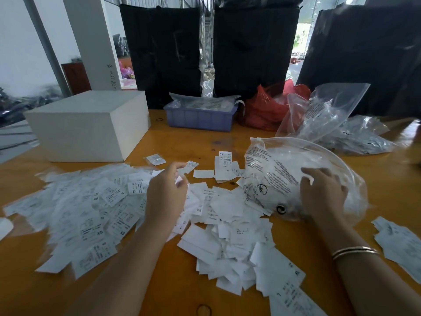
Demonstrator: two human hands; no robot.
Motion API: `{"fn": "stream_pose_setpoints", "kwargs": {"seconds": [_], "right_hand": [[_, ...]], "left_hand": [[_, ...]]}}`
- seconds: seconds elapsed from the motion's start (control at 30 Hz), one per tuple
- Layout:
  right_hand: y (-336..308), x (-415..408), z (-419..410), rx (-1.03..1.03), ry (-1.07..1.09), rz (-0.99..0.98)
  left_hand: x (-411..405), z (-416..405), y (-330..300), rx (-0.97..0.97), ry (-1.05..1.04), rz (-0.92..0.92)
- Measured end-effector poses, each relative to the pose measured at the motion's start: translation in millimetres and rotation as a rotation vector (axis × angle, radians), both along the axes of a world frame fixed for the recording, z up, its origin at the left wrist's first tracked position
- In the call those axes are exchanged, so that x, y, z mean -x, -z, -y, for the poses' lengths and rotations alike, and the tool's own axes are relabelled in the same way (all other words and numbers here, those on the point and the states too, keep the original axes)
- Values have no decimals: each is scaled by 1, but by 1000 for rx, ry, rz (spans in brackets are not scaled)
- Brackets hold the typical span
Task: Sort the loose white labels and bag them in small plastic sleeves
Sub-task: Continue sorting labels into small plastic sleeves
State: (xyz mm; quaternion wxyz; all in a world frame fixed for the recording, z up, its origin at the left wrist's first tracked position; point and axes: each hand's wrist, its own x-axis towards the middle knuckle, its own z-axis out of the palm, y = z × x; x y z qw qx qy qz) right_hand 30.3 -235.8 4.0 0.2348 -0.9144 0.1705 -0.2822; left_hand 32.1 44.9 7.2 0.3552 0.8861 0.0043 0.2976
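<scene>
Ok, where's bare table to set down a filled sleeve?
Bare wood lies between the white box and blue tray, and along the near edge between the forearms. Crowded: the label pile at left and centre.

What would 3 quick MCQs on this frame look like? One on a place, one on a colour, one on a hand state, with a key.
1. Where does the small plastic crate sit?
A. at the table's far edge, between the white box and the red bag
B. under the right hand
C. on top of the white box

2. What colour is the crumpled bag next to the crate?
A. green
B. red
C. yellow

3. What is the left hand doing?
A. lying flat on bare table
B. gripping the crate
C. pinching white labels over the pile

Key:
1 A: the crate stands at the far edge, with the white box on one side and the red bag on the other.
2 B: that bag is plainly red.
3 C: the left hand pinches labels above the label pile, while the right hand rests on the clear zip bag.
</scene>
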Motion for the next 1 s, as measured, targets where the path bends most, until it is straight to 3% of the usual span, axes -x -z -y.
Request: {"fn": "stream_pose_setpoints", "kwargs": {"seconds": [0.07, 0.13, 0.27, 0.43, 0.53, 0.67, 0.93, 1.0], "right_hand": [[5, -3, 1, 110, 19, -269], [7, -5, 1, 172, 16, -322], [7, -5, 0, 179, 19, -218], [5, -3, 0, 92, 9, 25], [6, -5, -2, 98, 7, -168], [7, -9, -3, 159, -10, -265], [7, -8, -1, -92, 20, -49], [6, -7, -2, -131, 12, 81]], "left_hand": [[-1, -1, 1, -122, -46, -44], [-1, -3, 3, -253, -100, -78], [-2, -1, 4, -337, -75, -5], [3, 13, 9, -299, 277, 75], [5, 20, 12, -313, 404, 46], [7, 24, 14, -324, 455, -16], [9, 25, 15, -321, 469, -54], [8, 25, 16, -316, 467, -39]]}}
